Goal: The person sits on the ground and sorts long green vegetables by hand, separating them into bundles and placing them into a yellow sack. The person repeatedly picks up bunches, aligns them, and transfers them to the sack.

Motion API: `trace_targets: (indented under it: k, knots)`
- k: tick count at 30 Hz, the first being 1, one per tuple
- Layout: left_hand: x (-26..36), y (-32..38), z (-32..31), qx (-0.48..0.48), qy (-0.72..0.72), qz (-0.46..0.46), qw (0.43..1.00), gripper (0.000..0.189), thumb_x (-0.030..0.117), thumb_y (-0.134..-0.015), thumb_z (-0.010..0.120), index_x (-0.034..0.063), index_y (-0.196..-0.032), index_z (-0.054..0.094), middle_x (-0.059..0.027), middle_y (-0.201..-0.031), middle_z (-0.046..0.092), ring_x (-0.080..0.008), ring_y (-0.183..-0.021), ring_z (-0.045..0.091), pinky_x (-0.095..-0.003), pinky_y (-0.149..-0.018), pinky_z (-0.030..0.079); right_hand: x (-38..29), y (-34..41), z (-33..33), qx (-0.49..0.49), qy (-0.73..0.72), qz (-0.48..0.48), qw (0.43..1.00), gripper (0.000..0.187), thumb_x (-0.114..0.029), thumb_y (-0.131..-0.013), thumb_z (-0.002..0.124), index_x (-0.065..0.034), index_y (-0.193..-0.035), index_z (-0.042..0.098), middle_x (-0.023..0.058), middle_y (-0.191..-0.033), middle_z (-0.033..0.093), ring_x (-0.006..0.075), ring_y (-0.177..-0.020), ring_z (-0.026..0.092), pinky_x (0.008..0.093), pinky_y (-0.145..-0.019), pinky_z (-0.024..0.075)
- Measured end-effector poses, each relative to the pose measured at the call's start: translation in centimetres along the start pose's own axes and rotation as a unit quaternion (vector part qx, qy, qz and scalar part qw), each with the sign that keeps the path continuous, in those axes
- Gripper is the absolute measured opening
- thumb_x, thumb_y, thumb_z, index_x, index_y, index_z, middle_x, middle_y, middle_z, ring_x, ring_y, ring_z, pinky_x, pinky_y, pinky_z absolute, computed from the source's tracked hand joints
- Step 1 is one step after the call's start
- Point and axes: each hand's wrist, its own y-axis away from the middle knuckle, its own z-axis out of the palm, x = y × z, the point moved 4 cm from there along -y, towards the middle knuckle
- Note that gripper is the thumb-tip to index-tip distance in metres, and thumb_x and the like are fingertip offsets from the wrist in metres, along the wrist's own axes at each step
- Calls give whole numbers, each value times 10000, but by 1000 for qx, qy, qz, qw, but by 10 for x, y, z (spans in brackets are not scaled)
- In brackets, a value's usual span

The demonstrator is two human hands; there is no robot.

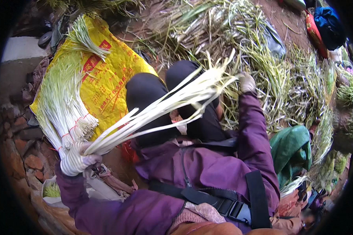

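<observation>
My left hand (79, 158), in a striped glove, is closed around the white lower ends of a loose bunch of pale stalks, like blanched garlic chives (164, 108). The bunch slants across my knees towards the upper right, its leafy ends fanning out. By those leafy ends is my gloved right hand (247, 82); motion blur and the leaves hide whether its fingers grip any. Left of my knees, tied bundles of similar stalks (64, 100) with red ties lie on a yellow printed sack (106, 85). Another small bundle (86, 38) rests near the sack's far end.
Heaps of discarded leaves (282, 88) cover the ground ahead and to my right. A green woven sack (291, 152) stands beside my right arm. Broken bricks (33, 161) and a whitish bag (101, 188) are on my left. A blue bundle (329, 28) is at far right.
</observation>
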Motion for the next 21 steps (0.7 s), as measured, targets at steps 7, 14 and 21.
trace_targets:
  k: [7,14,21]
  knots:
    - [-13,-8,1,-10,45,-30,998,434,280,-830,744,-19,-1114,608,-63,-720,656,-85,-582,589,-205,-500,444,15,42,-45,-53,261,8,964,672,-557,-758,706,-207,-1311,550,138,-1216,622,282,-1155,567,409,-960,452]
    - [-14,-15,4,-49,19,-34,998,465,306,-833,737,-25,-1130,598,-76,-748,657,-102,-615,605,-212,-521,455,-119,149,-156,91,-495,-232,833,219,-246,-925,631,-41,-944,705,66,-882,693,112,-724,626,254,-648,513]
    - [-19,-15,14,-34,-18,-66,997,461,228,-854,730,-2,-1228,586,20,-870,642,-44,-744,567,-212,-675,476,-245,217,-88,-450,-487,-181,727,236,-234,-946,570,-24,-926,677,24,-874,669,95,-765,599,228,-655,468]
